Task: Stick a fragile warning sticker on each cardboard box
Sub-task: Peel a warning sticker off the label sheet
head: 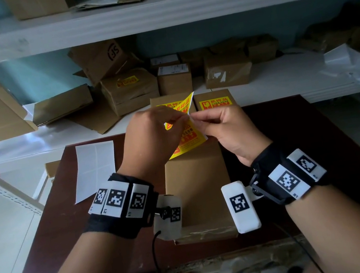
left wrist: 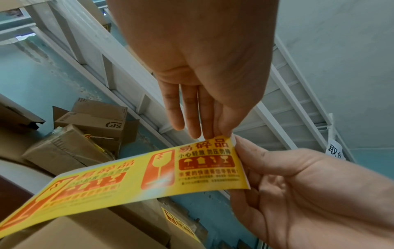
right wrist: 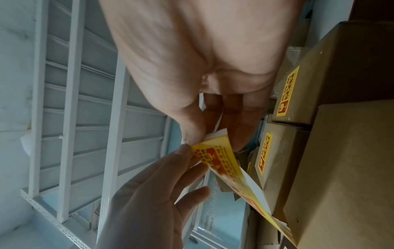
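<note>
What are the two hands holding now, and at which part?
Both hold the yellow sticker strip at one corner: the left hand pinches the sticker there, and the right hand pinches the white backing.

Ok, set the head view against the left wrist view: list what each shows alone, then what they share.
Head view only: the brown table, the plain box under the hands, a white backing sheet, both wristbands.

Left wrist view only: the sticker print close up, a wine glass symbol and red icon row, and a white paper note on the wall.

Both: the left hand and right hand pinching the yellow sticker strip, and the SF box.
</note>
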Demonstrator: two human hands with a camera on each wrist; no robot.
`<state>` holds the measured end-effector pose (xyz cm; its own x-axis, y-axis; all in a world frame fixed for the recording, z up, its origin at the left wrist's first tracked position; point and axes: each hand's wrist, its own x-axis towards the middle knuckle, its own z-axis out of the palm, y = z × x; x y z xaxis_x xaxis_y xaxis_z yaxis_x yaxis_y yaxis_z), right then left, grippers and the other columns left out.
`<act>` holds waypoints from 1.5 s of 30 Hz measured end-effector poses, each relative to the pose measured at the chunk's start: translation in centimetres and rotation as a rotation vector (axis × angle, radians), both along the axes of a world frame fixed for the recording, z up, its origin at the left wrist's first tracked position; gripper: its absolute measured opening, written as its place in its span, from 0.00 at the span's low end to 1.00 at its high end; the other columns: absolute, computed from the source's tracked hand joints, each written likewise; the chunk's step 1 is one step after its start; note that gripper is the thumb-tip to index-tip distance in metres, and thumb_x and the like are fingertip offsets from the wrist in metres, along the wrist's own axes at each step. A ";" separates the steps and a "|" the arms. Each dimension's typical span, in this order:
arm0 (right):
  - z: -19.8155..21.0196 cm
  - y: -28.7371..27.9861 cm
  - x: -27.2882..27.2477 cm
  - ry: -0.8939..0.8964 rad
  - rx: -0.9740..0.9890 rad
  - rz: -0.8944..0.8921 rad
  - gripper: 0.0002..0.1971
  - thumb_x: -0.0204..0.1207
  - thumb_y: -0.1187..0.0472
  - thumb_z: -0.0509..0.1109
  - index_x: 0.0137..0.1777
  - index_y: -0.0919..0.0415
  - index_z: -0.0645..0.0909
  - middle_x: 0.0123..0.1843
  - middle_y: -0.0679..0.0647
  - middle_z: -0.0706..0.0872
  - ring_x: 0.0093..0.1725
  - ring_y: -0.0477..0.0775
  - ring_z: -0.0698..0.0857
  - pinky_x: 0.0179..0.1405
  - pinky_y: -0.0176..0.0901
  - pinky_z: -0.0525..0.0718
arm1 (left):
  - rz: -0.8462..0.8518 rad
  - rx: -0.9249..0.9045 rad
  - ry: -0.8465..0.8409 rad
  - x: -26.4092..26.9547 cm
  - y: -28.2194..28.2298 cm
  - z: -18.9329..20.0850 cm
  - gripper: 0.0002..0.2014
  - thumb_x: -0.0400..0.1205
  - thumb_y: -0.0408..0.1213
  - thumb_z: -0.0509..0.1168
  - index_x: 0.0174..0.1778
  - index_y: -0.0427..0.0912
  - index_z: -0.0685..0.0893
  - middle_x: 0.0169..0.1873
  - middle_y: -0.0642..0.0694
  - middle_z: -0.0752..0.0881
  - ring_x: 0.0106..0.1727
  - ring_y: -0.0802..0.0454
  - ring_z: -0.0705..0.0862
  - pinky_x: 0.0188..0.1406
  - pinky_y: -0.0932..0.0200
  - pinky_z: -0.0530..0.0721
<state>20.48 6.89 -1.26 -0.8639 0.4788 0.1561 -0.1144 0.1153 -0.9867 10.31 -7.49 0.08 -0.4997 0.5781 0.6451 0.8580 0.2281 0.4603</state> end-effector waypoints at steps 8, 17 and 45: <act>-0.1 -0.2 0.0 -0.009 -0.020 0.032 0.08 0.78 0.64 0.75 0.53 0.53 0.90 0.56 0.50 0.93 0.59 0.46 0.90 0.61 0.38 0.86 | 0.005 -0.020 -0.084 0.1 -0.1 0.4 0.06 0.82 0.39 0.70 0.47 0.45 0.94 0.42 0.52 0.93 0.41 0.62 0.88 0.41 0.60 0.88; -0.1 -0.2 -0.1 -0.031 -0.096 -0.004 0.06 0.79 0.68 0.73 0.53 0.58 0.87 0.45 0.55 0.91 0.42 0.45 0.89 0.37 0.30 0.83 | -0.018 -0.044 -0.131 0.1 0.1 0.1 0.10 0.79 0.47 0.75 0.50 0.47 0.94 0.45 0.55 0.92 0.44 0.65 0.88 0.40 0.64 0.86; 0.0 -0.5 0.0 -0.067 -0.042 0.064 0.09 0.82 0.71 0.68 0.49 0.57 0.85 0.42 0.50 0.89 0.40 0.42 0.86 0.39 0.32 0.81 | -0.083 -0.058 -0.370 0.3 -0.5 1.0 0.05 0.80 0.37 0.74 0.49 0.46 0.94 0.42 0.57 0.91 0.43 0.69 0.87 0.41 0.75 0.80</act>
